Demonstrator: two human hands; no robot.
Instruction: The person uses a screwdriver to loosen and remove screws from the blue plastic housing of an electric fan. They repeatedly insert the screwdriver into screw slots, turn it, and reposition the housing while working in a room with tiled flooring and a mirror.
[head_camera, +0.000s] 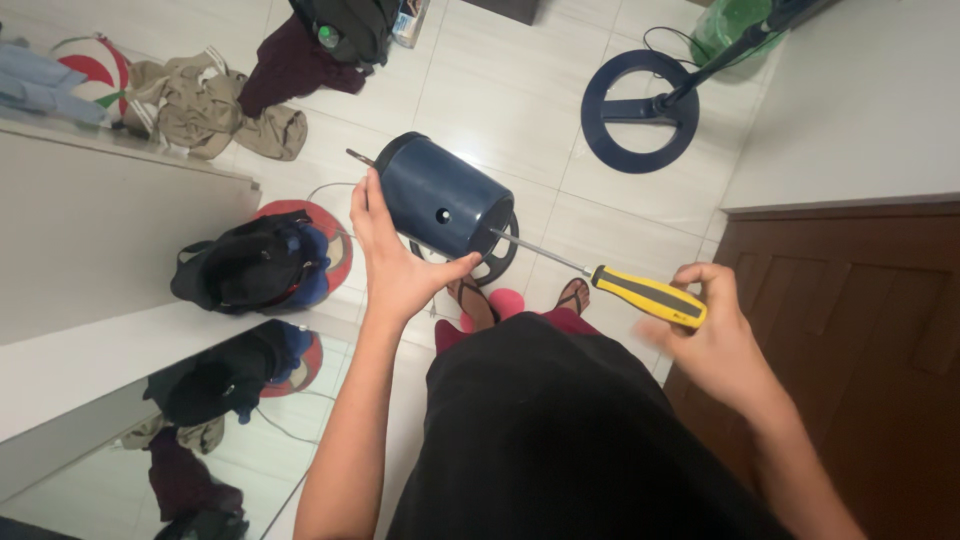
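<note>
My left hand (392, 258) grips a dark blue cylindrical motor housing (443, 196) from its left and underside, holding it above the floor. A thin metal shaft sticks out of the housing's far end. My right hand (712, 338) holds a screwdriver (648, 296) with a yellow and black handle. Its long metal shank points left, with the tip touching the housing's lower right edge. A small round hole shows on the housing's side.
A dark blue round fan base (640, 110) with its pole lies on the white tiled floor at the upper right. Clothes (215, 110) and a black bag (250, 262) lie at the left. A mirror (150, 440) leans at the lower left, a brown wooden door (850, 300) stands at the right.
</note>
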